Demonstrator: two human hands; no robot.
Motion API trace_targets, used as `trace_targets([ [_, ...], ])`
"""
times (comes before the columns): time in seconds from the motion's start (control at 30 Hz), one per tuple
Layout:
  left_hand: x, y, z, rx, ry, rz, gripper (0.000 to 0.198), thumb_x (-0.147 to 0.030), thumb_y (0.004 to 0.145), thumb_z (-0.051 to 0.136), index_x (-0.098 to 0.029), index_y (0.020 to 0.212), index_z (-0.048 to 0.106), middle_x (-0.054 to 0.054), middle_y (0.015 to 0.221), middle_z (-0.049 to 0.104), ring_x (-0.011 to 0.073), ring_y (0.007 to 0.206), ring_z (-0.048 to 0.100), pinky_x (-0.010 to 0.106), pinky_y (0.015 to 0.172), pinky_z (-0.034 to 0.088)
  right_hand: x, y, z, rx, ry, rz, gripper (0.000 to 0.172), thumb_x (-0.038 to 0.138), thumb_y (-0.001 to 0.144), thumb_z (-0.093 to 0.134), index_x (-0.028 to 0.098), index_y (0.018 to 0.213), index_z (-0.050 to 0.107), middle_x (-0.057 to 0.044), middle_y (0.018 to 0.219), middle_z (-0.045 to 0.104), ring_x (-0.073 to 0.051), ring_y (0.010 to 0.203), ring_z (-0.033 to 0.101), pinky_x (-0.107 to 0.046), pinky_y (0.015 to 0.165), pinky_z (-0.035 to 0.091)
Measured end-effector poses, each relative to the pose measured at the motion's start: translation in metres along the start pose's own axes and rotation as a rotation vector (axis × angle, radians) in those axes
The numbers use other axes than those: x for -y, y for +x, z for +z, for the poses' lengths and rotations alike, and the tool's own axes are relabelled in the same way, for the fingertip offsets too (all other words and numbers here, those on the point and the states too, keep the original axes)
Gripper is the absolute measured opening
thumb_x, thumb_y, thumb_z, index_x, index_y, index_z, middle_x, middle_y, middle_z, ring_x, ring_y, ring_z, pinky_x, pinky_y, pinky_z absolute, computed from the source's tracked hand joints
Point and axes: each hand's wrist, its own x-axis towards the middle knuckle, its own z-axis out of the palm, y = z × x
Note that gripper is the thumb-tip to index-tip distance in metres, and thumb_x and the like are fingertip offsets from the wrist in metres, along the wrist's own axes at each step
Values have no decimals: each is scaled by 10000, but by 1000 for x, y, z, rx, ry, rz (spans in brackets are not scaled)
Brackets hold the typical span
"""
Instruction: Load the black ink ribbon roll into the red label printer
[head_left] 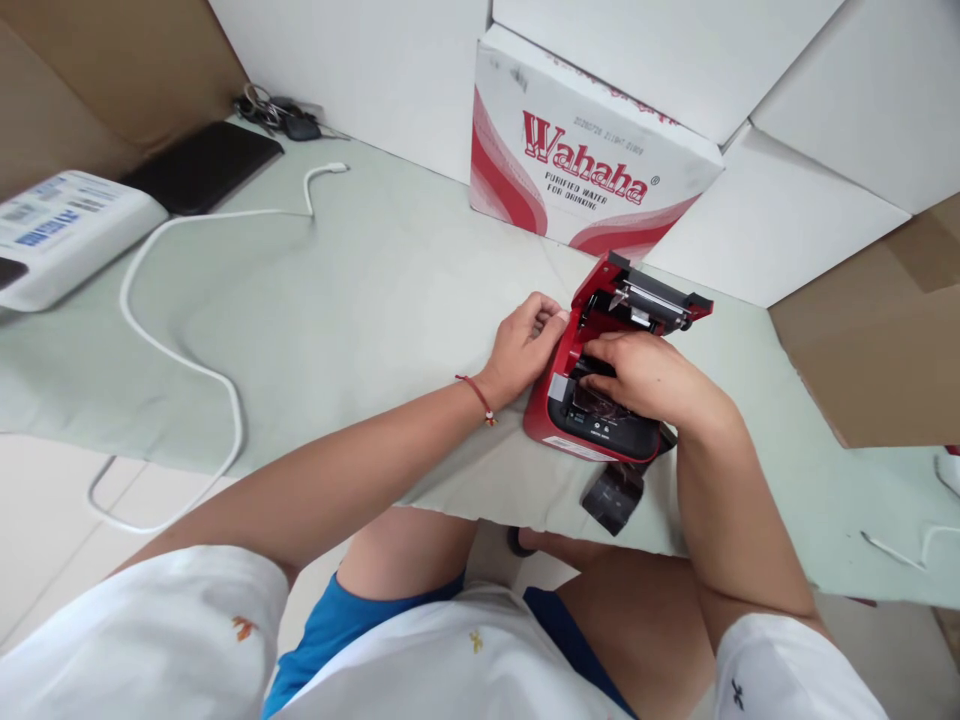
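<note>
A red and black label printer (592,445) stands near the table's front edge with its lid (649,290) raised. Under the lid a roller and metal parts show. My left hand (525,340) presses against the printer's left side, fingers curled and thumb at the red edge. Inside the printer's compartment is my right hand (649,375), its thumb and fingers bent round something dark; the fingertips are partly hidden. A strip of shiny black film (615,497) hangs out below the printer's front right corner, over the table edge.
A Wahaha water carton (585,150) stands behind the printer, against white boxes. A white cable (225,380) loops across the left side of the table (360,270). Farther left are a white device (82,240), a black phone-like slab (206,165) and keys (281,115). Another cable (892,550) lies right.
</note>
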Motion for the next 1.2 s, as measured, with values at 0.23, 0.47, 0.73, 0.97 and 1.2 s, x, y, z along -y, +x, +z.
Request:
trace_targets([
  [0.23, 0, 0, -7, 142, -15, 161, 445, -540, 974, 637, -227, 1290, 624, 127, 1374, 629, 261, 1322, 622, 422, 1136, 528, 2, -30, -3, -191, 284, -78, 347, 341, 1114, 546, 214, 1345, 771, -111, 1348, 815, -281, 1195, 782, -419, 1046, 617],
  [0.47, 12, 4, -1, 113, -231, 119, 549, -491, 955, 645, -260, 1433, 505, 150, 1580, 598, 272, 1444, 635, 462, 1262, 466, 49, -103, 27, -538, 403, -263, 433, 156, 1062, 646, 314, 1458, 723, -61, 1419, 804, -256, 1372, 745, -509, 1234, 593],
  [0.73, -13, 28, -3, -9, -268, 92, 409, -543, 1122, 461, -247, 1305, 676, 97, 1541, 703, 218, 1512, 613, 409, 1298, 452, 70, -91, 95, -919, 171, -199, 683, 79, 1004, 614, 317, 1641, 551, -92, 1378, 818, -280, 1339, 761, -519, 1113, 635],
  [0.97, -41, 42, 8, 109, -343, 184, 413, -523, 1127, 532, -212, 977, 757, 34, 1017, 797, 175, 972, 740, 332, 965, 594, 63, -72, 114, -1080, 52, -167, 621, 140, 976, 660, 352, 1557, 603, -43, 1269, 852, -252, 1197, 796, -443, 1007, 606],
  [1.2, -37, -2, -19, 207, -172, 350, 615, -679, 1117, 474, -249, 903, 858, 87, 1069, 883, 231, 1180, 810, 458, 1260, 504, 55, -76, 104, -1062, 70, -278, 578, 105, 974, 623, 302, 1516, 648, -47, 1265, 848, -231, 1212, 754, -419, 976, 624],
])
